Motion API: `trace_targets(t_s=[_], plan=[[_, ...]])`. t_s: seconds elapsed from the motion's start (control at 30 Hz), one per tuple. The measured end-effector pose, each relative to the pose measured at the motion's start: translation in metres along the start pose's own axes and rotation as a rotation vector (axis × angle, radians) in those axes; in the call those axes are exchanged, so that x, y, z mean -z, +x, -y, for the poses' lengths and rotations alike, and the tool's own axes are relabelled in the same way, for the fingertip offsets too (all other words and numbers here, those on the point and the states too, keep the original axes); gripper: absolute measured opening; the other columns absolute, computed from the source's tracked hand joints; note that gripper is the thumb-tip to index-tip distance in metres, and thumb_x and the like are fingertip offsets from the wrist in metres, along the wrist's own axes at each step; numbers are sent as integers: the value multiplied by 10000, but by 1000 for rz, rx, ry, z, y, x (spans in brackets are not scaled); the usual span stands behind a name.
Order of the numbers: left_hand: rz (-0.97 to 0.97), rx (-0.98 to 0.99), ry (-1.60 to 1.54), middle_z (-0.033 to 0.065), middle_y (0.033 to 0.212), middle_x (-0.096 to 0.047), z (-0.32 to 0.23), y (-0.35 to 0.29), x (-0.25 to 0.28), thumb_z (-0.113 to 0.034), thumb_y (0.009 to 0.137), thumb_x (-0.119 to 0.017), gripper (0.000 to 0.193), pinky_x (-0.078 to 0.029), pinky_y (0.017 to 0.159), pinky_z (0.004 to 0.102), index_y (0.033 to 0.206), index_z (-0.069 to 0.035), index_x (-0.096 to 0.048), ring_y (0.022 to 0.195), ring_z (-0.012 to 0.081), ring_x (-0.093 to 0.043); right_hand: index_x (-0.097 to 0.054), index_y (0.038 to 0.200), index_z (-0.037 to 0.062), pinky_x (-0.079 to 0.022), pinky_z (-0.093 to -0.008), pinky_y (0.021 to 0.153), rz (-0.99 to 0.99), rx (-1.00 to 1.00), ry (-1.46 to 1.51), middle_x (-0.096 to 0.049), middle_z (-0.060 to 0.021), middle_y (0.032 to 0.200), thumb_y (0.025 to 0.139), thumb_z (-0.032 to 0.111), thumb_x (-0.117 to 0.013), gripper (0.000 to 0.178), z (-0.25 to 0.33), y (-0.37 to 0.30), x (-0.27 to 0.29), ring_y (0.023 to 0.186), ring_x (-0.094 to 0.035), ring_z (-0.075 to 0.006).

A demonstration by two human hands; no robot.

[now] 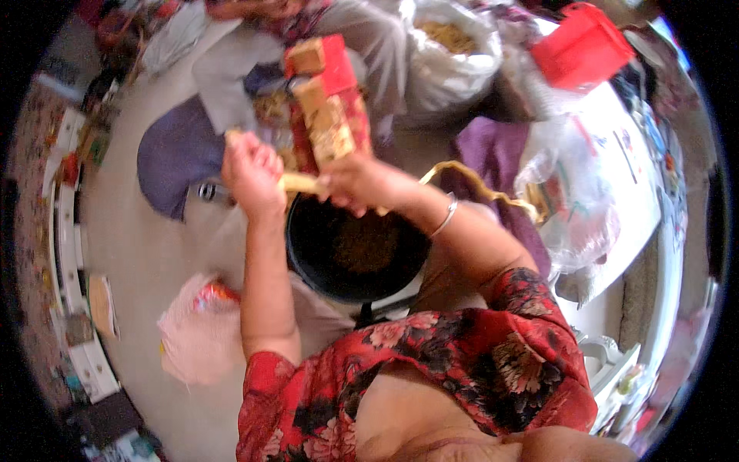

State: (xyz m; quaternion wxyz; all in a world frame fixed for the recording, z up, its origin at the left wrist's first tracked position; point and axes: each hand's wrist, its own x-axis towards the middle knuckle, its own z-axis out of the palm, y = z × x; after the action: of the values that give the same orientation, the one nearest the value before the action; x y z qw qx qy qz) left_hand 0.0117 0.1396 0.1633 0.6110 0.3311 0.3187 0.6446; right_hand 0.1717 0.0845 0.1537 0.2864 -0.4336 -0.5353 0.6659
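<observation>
My left hand [255,173] is closed in a fist around one end of a pale yellow strip [300,183]. The strip runs across to my right hand [362,183], whose fingers are closed on it too. Both hands hang over the far rim of a round black pan [308,262] with something brownish at its bottom. A gold-yellow ribbon [462,171] trails from beside my right wrist toward the right; whether it joins the held strip I cannot tell. Just beyond my hands stands a red and gold box-like piece [339,65]. Blur hides its details.
Another person's pale-clothed legs [369,46] are at the far side. A white sack [454,85] with yellowish contents stands there, and a red box [581,46] is at far right. Clear plastic bags [573,200] lie right, a pink bag [202,331] left, and a dark blue cloth [177,158] far left.
</observation>
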Motion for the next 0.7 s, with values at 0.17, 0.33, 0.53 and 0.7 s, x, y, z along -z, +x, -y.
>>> trace_targets(t_s=[0.17,0.33,0.53,0.7], plan=[[361,-432,516,74,794,-581,26,-15,0,-208,910,-413,262,-440,606,251,814,-16,-563,695,137,-546,-546,856,26,-230,-174,365,11,55,777,-369,52,540,857,237,-471,224,-2,-5,8,413,-292,-28],[555,-375,592,132,1184,-501,45,-32,-4,-207,908,-390,337,-314,961,326,1102,27,-534,1127,199,-439,-552,790,-43,-434,-320,523,-457,405,-491,-561,-140,644,799,144,-549,186,-9,-1,-3,577,-547,-165],[416,297,447,100,1152,-510,37,-26,-6,33,668,-416,454,-396,860,301,1109,25,-522,960,165,-514,-564,746,-18,-401,-303,441,-459,311,-167,-535,-63,554,869,275,-479,329,-15,8,3,493,-523,-166],[480,-611,1023,148,1022,-537,46,-19,-5,42,641,-405,161,-438,724,292,764,-10,-496,848,203,-554,-509,677,85,-214,-244,323,-36,-99,679,-325,40,442,863,307,-454,295,-24,6,23,329,-246,-85]])
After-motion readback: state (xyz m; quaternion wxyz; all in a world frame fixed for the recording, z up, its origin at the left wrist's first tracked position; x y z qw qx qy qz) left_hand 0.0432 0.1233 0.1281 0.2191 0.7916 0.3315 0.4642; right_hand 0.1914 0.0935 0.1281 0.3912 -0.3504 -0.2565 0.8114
